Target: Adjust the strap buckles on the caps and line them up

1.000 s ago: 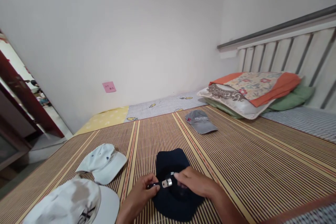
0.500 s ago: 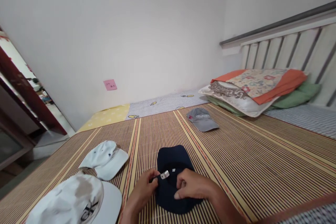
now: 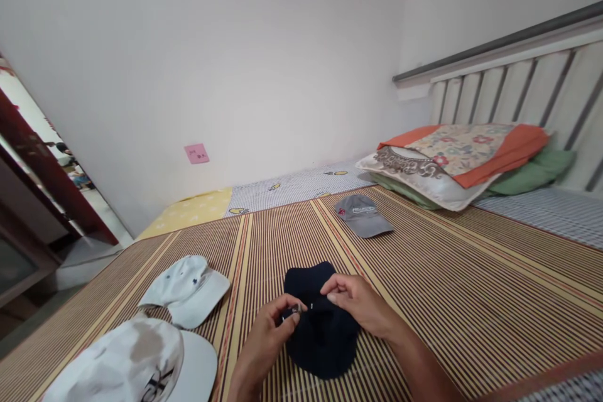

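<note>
Dark cap point(image 3: 323, 345): bottom centre of frame, inner side up, on the striped mat point(image 3: 424, 282). Your left hand point(image 3: 268, 330) pinches a small metal buckle point(image 3: 296, 309) at the cap's left edge. Your right hand point(image 3: 360, 304), at its upper right, has fingers and thumb curled narrow; can't tell if they grip anything. Lower left: pale cap point(image 3: 186, 289), larger white cap point(image 3: 122, 358) just beside it. Grey cap point(image 3: 362, 217) right of centre, near the pillow point(image 3: 424, 176) at right.
</note>
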`<act>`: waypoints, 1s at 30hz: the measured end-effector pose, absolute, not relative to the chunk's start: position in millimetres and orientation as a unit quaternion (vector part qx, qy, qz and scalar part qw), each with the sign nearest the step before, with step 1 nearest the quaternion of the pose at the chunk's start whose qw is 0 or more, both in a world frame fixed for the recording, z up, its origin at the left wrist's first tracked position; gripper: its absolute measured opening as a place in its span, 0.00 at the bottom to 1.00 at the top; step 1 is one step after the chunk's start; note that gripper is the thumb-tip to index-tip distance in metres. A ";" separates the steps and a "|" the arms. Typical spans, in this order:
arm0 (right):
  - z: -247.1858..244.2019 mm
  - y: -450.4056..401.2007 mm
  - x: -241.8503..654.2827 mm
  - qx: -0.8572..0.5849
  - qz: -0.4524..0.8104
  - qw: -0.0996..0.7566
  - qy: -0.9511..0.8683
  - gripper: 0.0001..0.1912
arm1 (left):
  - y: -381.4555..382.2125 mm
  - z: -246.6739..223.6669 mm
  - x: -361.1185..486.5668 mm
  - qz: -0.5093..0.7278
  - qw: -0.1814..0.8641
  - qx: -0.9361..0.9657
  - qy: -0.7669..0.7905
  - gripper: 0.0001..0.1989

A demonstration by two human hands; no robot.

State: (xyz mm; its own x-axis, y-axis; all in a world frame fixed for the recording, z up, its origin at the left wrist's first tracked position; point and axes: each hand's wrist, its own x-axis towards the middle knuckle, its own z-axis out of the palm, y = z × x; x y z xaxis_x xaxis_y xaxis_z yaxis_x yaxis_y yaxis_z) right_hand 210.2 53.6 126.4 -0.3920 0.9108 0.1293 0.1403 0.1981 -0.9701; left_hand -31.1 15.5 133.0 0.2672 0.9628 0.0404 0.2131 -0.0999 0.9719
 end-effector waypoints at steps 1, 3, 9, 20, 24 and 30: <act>129.5 55.9 209.8 -0.384 0.505 0.388 -0.668 0.08 | 15.9 132.9 -29.9 0.399 0.482 0.627 0.464 0.17; 135.4 60.1 208.5 -0.367 0.534 0.356 -0.673 0.09 | 16.5 131.7 -27.6 0.422 0.481 0.612 0.465 0.17; 134.0 60.0 200.4 -0.409 0.451 0.258 -0.750 0.13 | 16.6 126.9 -17.3 0.477 0.551 0.531 0.433 0.17; 135.9 67.4 215.2 -0.290 0.611 0.425 -0.601 0.09 | 19.6 117.9 -6.3 0.512 0.655 0.433 0.349 0.18; 136.6 67.8 221.1 -0.261 0.633 0.425 -0.592 0.12 | 21.6 113.2 -5.7 0.511 0.661 0.434 0.337 0.18; 136.8 64.1 228.7 -0.261 0.651 0.359 -0.615 0.14 | 20.6 111.3 0.7 0.491 0.663 0.442 0.352 0.18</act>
